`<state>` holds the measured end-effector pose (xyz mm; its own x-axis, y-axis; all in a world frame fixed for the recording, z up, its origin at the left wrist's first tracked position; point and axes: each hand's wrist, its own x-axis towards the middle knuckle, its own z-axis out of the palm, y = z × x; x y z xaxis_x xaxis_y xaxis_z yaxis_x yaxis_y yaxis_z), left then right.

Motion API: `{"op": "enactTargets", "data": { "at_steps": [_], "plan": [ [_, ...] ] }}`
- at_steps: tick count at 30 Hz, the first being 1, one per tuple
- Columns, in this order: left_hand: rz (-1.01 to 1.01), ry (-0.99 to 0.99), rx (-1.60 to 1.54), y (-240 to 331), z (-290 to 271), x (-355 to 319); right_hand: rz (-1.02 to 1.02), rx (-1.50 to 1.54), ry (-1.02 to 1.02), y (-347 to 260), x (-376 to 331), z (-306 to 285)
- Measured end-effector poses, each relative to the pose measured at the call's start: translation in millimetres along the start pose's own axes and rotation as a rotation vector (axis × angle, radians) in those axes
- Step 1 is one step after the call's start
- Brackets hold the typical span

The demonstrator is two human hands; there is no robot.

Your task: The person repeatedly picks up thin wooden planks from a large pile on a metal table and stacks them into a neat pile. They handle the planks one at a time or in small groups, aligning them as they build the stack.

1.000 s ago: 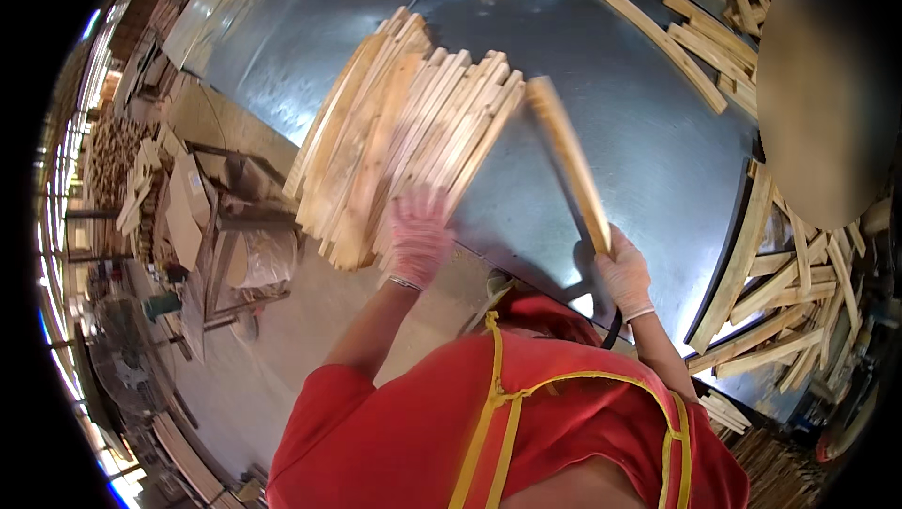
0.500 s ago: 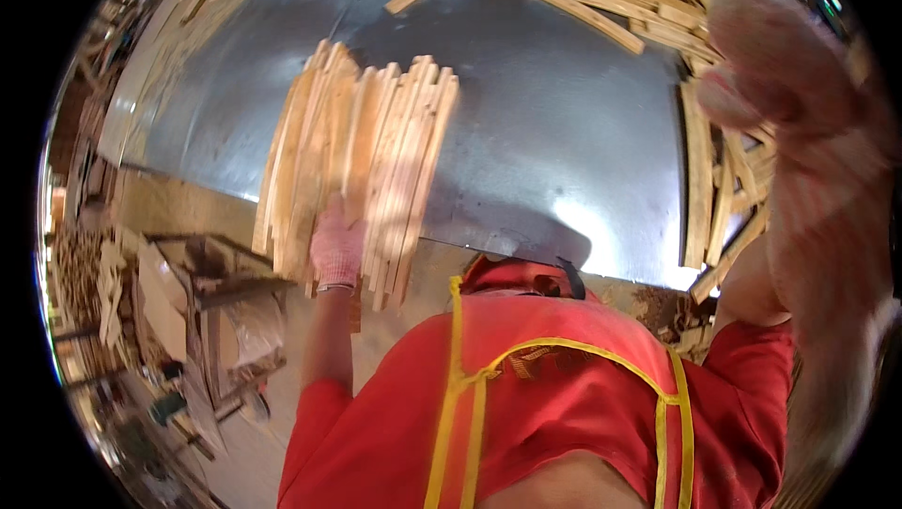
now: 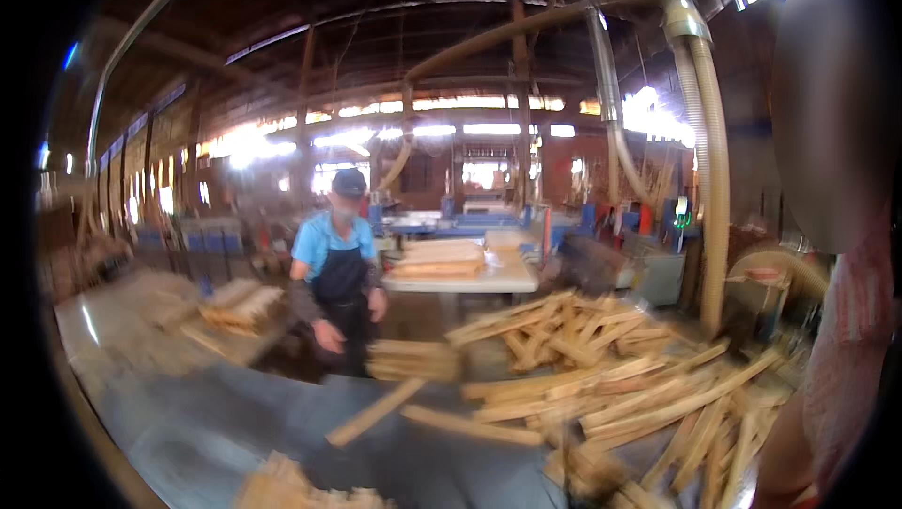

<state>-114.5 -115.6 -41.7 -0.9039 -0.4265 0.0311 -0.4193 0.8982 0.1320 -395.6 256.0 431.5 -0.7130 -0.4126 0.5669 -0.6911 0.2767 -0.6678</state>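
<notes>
Right hand [image 3: 846, 359] blurred near lens, finger state unreadable, left hand unseen; heaped slats [image 3: 620, 396] left of those fingers could slide off the metal table [image 3: 207, 434] if bumped.

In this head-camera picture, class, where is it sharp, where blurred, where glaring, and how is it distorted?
In the head view the far hall is fairly sharp, windows glare white, and the person in the blue shirt is only slightly soft. The near wooden slats and metal table smear with motion. A blurred right hand fills the right rim; fisheye bends the ducts.
</notes>
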Motion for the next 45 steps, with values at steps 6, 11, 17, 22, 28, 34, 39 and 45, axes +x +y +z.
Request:
{"op": "enactTargets", "data": {
  "at_steps": [6, 11, 17, 22, 28, 34, 39, 45],
  "plan": [
    [0.144, -0.041, -0.072, 57.4, 14.4, -31.6, -0.175, 0.017, 0.016, 49.6, 32.6, -10.2],
    [0.255, -0.105, -0.238, 197.5, -16.6, 113.0, -0.156, 0.027, 0.026, 184.4, 77.2, 6.7],
    [0.218, -0.285, -0.23, 226.3, 8.4, 133.5, 0.371, -0.632, -0.604, 399.6, -93.6, 122.2],
    [0.083, -0.371, -0.189, 249.0, 38.5, 124.8, 0.632, -0.431, -0.741, 437.7, -135.6, 162.8],
    [0.003, -0.41, -0.306, 285.2, 39.2, 136.4, 0.475, 0.496, -0.514, 452.4, -130.8, 147.9],
    [0.072, -0.459, -0.393, 315.4, 13.0, 164.9, 0.36, 1.471, -0.125, 487.7, 125.6, 150.8],
    [-0.03, -0.348, -0.364, 313.9, 39.8, 131.0, 0.552, 0.476, -0.41, 526.5, 16.8, 204.7],
    [-0.095, -0.227, -0.349, 274.0, 51.2, 86.7, 0.139, -0.411, -0.687, 435.7, -127.7, 271.9]
  ]
}}
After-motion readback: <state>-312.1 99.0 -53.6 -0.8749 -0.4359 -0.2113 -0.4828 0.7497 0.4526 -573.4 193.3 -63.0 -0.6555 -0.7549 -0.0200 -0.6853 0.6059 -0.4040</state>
